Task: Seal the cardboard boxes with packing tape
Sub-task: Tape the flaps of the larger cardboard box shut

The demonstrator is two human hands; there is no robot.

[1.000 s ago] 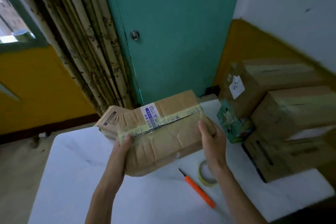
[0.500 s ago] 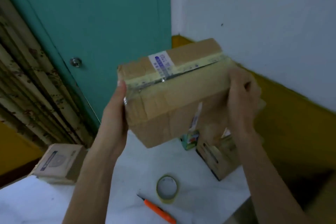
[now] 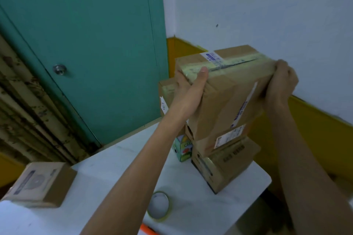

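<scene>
A taped brown cardboard box [image 3: 227, 89] with a yellowish tape strip along its top seam is held up over a stack of cardboard boxes [image 3: 225, 160] at the table's right. My left hand [image 3: 191, 84] grips its left end, thumb on the taped top. My right hand [image 3: 280, 82] grips its right end with curled fingers. Whether the box touches the stack below is unclear. A roll of packing tape [image 3: 159, 207] lies flat on the white table [image 3: 107, 173]. An orange cutter [image 3: 148, 230] shows at the bottom edge.
A small flat cardboard box [image 3: 40, 183] lies at the table's left. A green printed carton [image 3: 183, 149] stands beside the stack, another brown box [image 3: 166, 93] behind it. Teal door and curtain stand at the back left, the white and yellow wall at the right.
Both hands lifted the taped box off the table and carried it right, up over the stack of boxes. The view swung right with it.
</scene>
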